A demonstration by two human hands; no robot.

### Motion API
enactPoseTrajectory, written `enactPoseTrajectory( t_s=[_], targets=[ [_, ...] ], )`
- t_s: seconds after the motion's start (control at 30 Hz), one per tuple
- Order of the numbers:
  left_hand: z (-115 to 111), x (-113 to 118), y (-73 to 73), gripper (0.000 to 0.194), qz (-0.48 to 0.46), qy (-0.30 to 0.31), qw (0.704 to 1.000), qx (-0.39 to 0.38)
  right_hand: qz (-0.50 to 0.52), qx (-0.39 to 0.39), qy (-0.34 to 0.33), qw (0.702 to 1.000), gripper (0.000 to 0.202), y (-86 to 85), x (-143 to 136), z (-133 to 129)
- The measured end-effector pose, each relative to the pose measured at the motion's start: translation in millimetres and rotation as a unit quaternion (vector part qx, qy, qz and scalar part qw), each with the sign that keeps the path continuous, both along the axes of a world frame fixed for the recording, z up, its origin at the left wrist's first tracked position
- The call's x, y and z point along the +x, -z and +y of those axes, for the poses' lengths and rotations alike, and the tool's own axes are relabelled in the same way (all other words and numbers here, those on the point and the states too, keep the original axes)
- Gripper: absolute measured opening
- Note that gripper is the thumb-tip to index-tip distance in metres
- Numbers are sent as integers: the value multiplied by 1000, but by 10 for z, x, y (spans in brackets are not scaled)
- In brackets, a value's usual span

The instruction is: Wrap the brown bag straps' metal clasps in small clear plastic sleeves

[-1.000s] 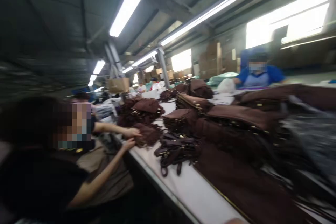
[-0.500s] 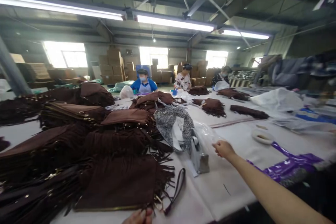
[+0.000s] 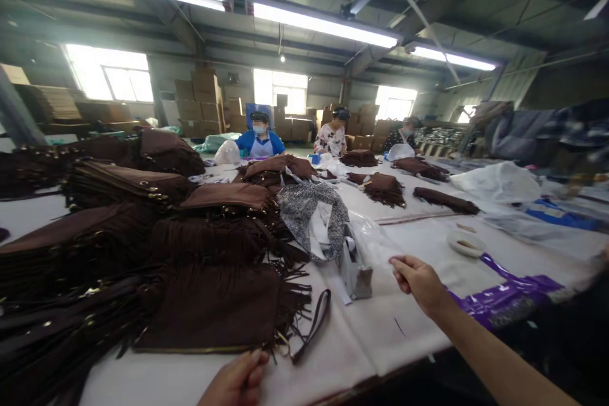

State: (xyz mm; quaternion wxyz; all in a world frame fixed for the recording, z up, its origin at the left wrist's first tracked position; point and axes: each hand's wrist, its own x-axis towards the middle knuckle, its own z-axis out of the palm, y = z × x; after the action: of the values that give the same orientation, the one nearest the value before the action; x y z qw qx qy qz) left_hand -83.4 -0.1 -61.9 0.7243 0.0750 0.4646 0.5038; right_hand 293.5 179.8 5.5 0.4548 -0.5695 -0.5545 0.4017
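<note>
A dark brown fringed pouch (image 3: pixel 214 307) lies flat near the table's front edge, its gold zip facing me and a wrist strap (image 3: pixel 314 330) looped at its right. My left hand (image 3: pixel 240 377) is at the pouch's lower right corner with its fingers pressed together; whether they grip the edge is too small to tell. Farther right, my right hand (image 3: pixel 413 276) pinches the edge of a clear plastic bag (image 3: pixel 373 238). Left of that hand stands a grey tape dispenser (image 3: pixel 356 273), touching a black-and-white speckled cloth (image 3: pixel 309 212).
Piles of brown fringed pouches (image 3: pixel 109 235) cover the left side. A tape roll (image 3: pixel 466 244) and shiny purple plastic (image 3: pixel 511 295) lie at the right. Across the white table (image 3: pixel 342 349) sit several people, among them one in blue (image 3: pixel 260 139). White plastic (image 3: pixel 497 183) lies behind.
The view has tilted down slightly. My left hand has come further into view by the pouch's corner. My right hand has moved a little right and down relative to the dispenser.
</note>
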Motion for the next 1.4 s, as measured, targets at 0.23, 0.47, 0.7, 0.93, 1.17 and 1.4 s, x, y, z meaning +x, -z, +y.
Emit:
enactPoseTrajectory(
  t_s=[0.23,0.47,0.7,0.93,1.17,1.4],
  targets=[
    [-30,49,-169,31,10,26,999,27,-131,-148,-451,871,20,-102,-1113,-962],
    [-161,118,-207,43,44,52,989,133,-191,-17,-451,872,14,41,-2114,-1024],
    [-162,198,-65,43,86,-33,988,127,84,-235,-379,891,43,301,-2168,-1156],
    [-129,282,-62,42,148,-65,978,131,56,-195,-270,941,42,453,-2160,-1312],
    [-148,206,-126,34,99,-13,992,79,-69,-103,-269,955,32,353,-2144,-1187],
    [-131,226,-204,36,129,6,988,86,-94,-70,-283,952,27,427,-2183,-1165]
  ],
)
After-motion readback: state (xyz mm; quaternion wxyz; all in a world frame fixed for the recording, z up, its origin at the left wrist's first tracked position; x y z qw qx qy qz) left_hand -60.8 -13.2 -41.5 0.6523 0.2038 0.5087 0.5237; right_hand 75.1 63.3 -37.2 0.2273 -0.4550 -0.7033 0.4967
